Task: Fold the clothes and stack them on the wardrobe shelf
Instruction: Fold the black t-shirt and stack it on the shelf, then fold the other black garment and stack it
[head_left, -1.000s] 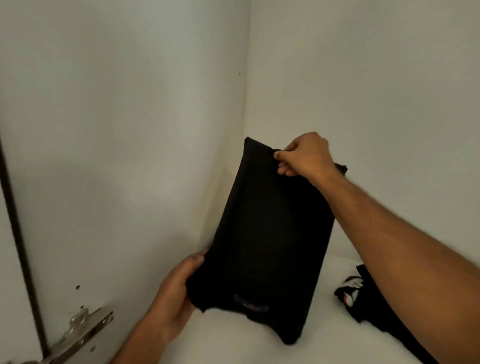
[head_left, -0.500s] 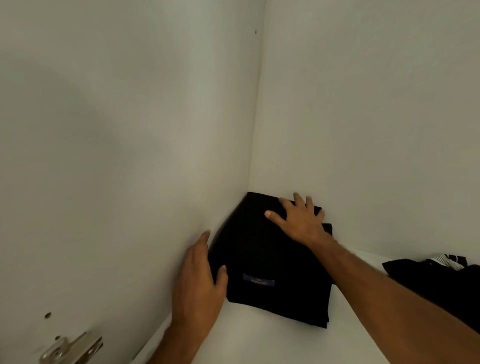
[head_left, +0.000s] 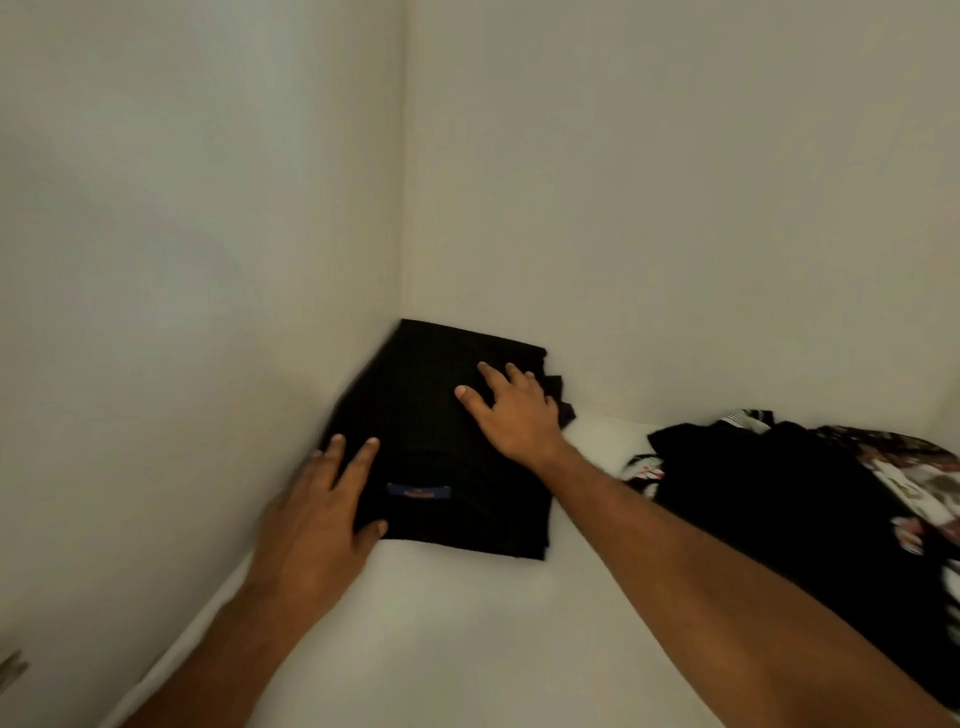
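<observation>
Two hands press flat on the folded black garment (head_left: 441, 447) in the shelf's (head_left: 467, 639) back-left corner: left hand (head_left: 317, 525) at its near-left edge, right hand (head_left: 511, 415) on top, fingers straight, gripping nothing.

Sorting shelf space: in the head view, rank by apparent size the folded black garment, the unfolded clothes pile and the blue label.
Unfolded clothes pile, cut off by the frame
Folded black garment
Blue label

Left hand (head_left: 317, 512) now flat on folded black garment (head_left: 441, 441) — no longer beside it
</observation>
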